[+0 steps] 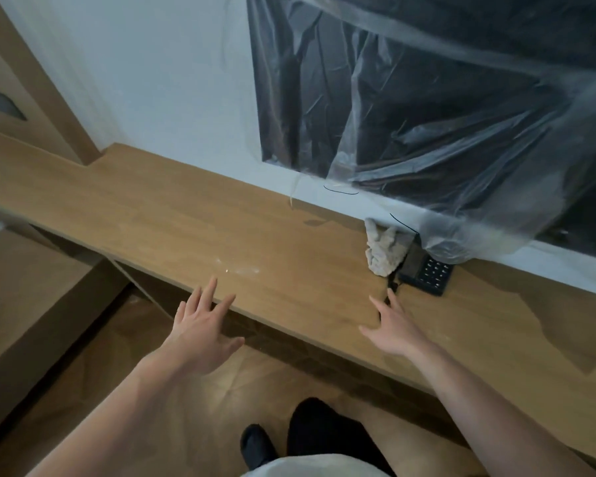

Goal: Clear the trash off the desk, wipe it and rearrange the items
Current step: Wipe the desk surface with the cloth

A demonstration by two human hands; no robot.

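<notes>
Risking a snag first: black cord (390,291) trailing from the phone (424,270) toward the desk (193,215) front edge, lying right at the right hand (391,330) fingertips. Catching it while reaching forward probably dragging the phone off its spot or over the edge. Loose plastic sheet (455,139) hanging off the dark wall panel and bunching down onto the phone's back corner; pulling the rag (382,253) carelessly likely tugging the sheet along. White powdery smear (241,270) sitting near the front edge; wiping toward the body likely pushing dust onto the floor.

Both hands hovering, fingers spread, palms down, gripping nothing. Left hand (202,327) hanging over the front edge of the desk, fingertips just short of the smear. Right hand reaching over the desk top, pointing toward the rag and phone.

Rag lying crumpled at the back of the desk against the wall, touching the phone's left side, well beyond the right fingertips, nearer to the right hand than the left. Not touching either hand. No other obvious trash showing on the visible stretch of desk, so likely going for the rag next.
</notes>
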